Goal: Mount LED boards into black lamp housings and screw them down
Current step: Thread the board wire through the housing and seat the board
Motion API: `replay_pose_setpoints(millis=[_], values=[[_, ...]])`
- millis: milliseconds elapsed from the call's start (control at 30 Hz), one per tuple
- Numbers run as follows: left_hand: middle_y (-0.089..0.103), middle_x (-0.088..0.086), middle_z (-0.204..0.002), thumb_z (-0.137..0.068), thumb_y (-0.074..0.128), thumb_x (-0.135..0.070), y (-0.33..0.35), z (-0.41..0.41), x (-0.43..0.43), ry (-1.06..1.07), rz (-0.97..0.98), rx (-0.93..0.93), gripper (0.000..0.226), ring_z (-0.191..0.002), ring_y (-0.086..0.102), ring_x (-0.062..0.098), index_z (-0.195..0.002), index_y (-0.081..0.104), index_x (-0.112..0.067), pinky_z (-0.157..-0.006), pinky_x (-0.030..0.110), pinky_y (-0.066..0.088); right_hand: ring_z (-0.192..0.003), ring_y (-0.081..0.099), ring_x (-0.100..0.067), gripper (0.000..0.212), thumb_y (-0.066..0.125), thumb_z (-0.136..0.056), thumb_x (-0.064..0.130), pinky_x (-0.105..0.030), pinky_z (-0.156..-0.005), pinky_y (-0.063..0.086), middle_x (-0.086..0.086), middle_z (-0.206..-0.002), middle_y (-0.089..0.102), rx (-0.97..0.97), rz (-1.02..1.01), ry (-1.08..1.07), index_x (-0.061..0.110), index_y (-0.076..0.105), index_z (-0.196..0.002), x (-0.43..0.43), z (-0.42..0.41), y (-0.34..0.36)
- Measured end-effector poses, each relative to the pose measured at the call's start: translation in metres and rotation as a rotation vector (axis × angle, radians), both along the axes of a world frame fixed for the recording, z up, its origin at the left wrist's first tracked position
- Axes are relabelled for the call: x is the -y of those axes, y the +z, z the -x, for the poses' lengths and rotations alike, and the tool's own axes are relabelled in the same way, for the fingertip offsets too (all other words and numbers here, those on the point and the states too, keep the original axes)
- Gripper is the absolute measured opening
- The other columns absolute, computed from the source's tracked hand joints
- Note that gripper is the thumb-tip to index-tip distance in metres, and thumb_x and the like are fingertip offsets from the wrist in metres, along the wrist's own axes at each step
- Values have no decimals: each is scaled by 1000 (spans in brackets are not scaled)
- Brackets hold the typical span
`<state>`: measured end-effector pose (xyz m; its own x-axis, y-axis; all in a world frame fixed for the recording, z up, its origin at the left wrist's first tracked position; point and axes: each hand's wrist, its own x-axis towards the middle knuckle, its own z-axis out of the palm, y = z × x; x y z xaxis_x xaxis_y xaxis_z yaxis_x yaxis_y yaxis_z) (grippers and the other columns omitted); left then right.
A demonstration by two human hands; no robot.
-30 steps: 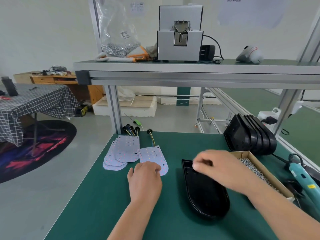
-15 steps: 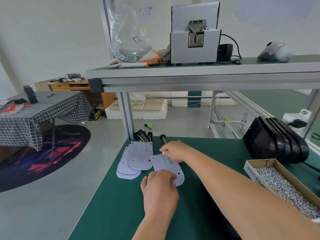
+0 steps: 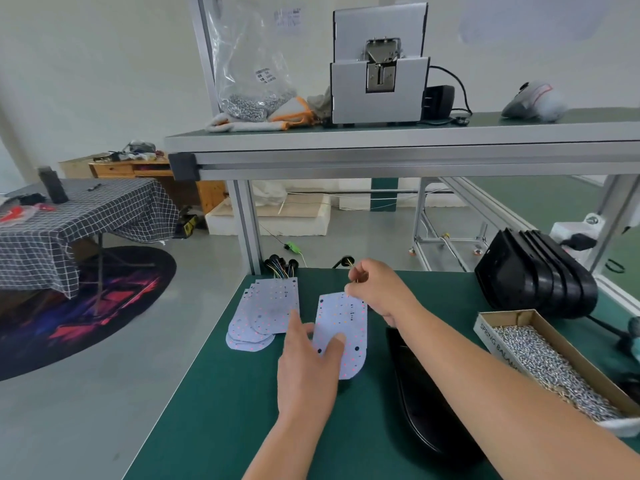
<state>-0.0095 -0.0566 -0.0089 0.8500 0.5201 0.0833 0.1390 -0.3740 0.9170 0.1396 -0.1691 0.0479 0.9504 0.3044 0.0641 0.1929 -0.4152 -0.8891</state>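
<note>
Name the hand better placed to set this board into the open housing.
Probably left: the left hand grips the LED board itself, beside the housing; the right hand only pinches its wires, its forearm crossing the housing.

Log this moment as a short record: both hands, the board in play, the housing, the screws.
left hand: thumb on top of LED board, pinching its near edge
right hand: pinches the wires at the board's far end
spare boards: stacked, left of the held board
housing: lies right of the board, partly hidden under the right forearm
screw box: far right, open, holds screws
</note>
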Motion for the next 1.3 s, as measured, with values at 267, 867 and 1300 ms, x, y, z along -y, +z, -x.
replay_pose_setpoints(millis=[267,867,1300], values=[[76,18,-125,-88,78,-30,8,17,-9,-446,676,160,36,-107,74,40,-123,76,-19,-84,46,61,-65,55,-11,10,74,-94,15,-27,-60,46,0,-76,60,-22,-358,-10,16,65,-98,53,50,16],[75,17,-118,-81,87,-31,16,25,0,-593,1013,162,56,-92,75,25,-128,74,-4,-75,36,62,-74,64,-14,13,52,-108,30,-36,-77,52,6,-80,71,390,184,119,24,54,-97,97,81,2],[69,19,-138,-99,68,-32,7,15,-2,-444,1219,290,54,-121,72,26,-146,62,-7,-97,42,62,-73,55,-31,27,40,-98,44,-38,-65,34,-7,-78,65,872,722,349,23,52,-88,60,112,13]])
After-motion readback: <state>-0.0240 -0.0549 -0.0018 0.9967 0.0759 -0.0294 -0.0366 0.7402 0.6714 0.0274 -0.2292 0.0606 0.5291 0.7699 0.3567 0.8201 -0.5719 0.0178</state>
